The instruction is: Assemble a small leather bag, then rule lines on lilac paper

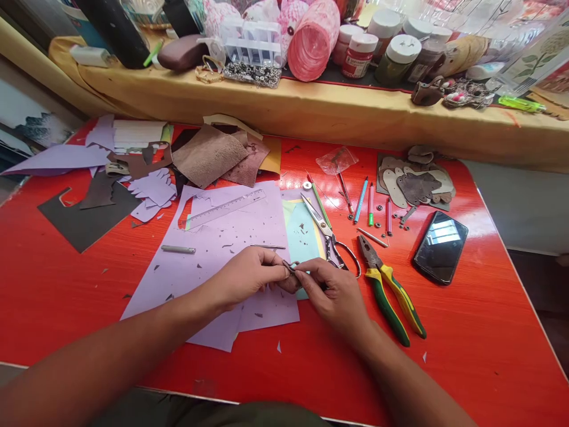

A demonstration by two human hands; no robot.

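Both hands meeting at near centre over lilac paper (222, 237): left hand (249, 276) and right hand (331, 290) fingertips pinching one small metal ring with leather scrap (291, 268), steadying it from either side. Scissors (329, 237) and pliers (391, 290) just right, within reach.

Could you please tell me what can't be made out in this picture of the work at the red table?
- Head view: the small piece pinched between the left hand and right hand is too small and covered by fingertips to identify.
- Head view: the scissors handles are partly hidden behind the right hand.
- Head view: the jars on the shelf are too blurred to read their labels.
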